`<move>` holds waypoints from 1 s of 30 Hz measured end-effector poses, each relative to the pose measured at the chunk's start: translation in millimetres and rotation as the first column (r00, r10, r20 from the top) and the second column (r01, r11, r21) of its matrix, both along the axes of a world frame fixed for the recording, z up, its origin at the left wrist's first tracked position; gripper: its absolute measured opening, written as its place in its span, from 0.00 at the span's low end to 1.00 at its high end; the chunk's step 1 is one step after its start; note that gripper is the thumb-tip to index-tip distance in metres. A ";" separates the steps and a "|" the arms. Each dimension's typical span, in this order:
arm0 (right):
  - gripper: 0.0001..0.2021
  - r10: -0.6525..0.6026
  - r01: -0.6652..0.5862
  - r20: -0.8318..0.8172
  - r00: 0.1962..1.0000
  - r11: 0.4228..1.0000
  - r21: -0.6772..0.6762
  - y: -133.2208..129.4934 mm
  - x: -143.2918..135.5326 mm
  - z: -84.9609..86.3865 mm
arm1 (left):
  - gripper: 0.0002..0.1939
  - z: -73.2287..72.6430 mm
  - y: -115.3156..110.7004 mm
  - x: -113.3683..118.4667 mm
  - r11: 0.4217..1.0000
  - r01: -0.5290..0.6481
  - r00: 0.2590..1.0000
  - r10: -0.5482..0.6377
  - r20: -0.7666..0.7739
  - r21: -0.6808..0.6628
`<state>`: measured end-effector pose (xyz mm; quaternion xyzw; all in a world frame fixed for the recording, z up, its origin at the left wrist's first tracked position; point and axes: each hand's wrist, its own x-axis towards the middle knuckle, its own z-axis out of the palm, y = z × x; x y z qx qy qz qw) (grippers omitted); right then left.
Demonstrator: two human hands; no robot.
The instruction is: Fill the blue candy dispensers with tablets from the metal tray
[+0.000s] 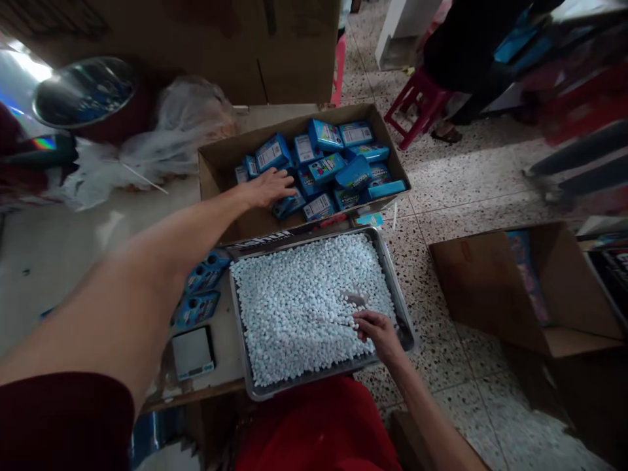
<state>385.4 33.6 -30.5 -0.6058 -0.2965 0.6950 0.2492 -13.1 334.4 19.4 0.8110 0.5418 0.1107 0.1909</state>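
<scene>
My left hand [269,188] reaches into an open cardboard box [216,171], fingers spread over the small blue cartons [328,168] piled inside. The fingertips are at a carton, but whether they touch it I cannot tell. Below the box lies a metal tray [401,297] heaped with small pale blue-white pellets [304,307]. At the tray's right side my right hand [377,332] is closed in a pinch at the pellets' surface. What the pinch holds, if anything, I cannot make out. Just above those fingers a grey patch [355,298] shows among the pellets.
Left of the tray are a small scale [193,353] and blue cartons with round holes [197,309]. A metal bowl [88,98] and clear plastic bags [171,124] stand farther back. An open carton [490,288] is at right; a person sits on a pink stool [419,104].
</scene>
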 end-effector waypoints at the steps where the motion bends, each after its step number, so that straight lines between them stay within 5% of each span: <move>1: 0.16 -0.016 0.016 -0.008 1.000 1.000 -0.009 1.5 0.7 7.2 | 0.09 9.1 -11.4 -5.2 1.000 -0.028 1.000 0.028 -0.009 -0.011; 4: 0.16 -0.048 0.047 -0.032 0.998 0.999 -0.018 13.6 1.8 38.7 | 0.20 51.0 -71.0 -21.0 0.988 -0.155 0.988 0.155 -0.013 0.030; 8: 0.16 -0.006 0.006 -0.030 1.000 1.000 0.004 38.2 1.4 96.0 | 0.22 108.6 -200.7 -13.2 0.863 -0.472 0.875 0.434 0.213 0.181; 10: 0.15 0.055 -0.055 -0.024 0.998 0.998 0.025 50.1 -1.8 120.6 | 0.20 116.1 -263.5 8.8 0.882 -0.471 0.829 0.433 0.354 0.025; 13: 0.13 0.164 -0.162 -0.016 0.986 0.985 0.058 64.6 -12.7 137.9 | 0.16 95.6 -325.3 46.5 0.802 -0.567 0.692 0.589 0.417 -0.191; 16: 0.12 0.257 -0.255 -0.003 0.966 0.961 0.104 73.2 -27.5 130.9 | 0.16 63.6 -349.7 70.2 0.737 -0.631 0.614 0.666 0.423 -0.243; 21: 0.10 0.380 -0.407 0.154 0.912 0.883 0.234 75.7 -49.1 115.9 | 0.14 37.7 -358.3 80.5 0.776 -0.592 0.653 0.620 0.435 -0.217; 26: 0.08 0.424 -0.652 0.516 0.744 0.630 0.422 63.8 -78.2 142.7 | 0.15 21.8 -363.3 88.0 0.774 -0.608 0.656 0.617 0.436 -0.180; 30: 0.10 0.378 -0.748 0.651 0.658 0.432 0.505 50.7 -93.9 171.0 | 0.16 13.9 -365.5 94.3 0.753 -0.629 0.628 0.639 0.445 -0.194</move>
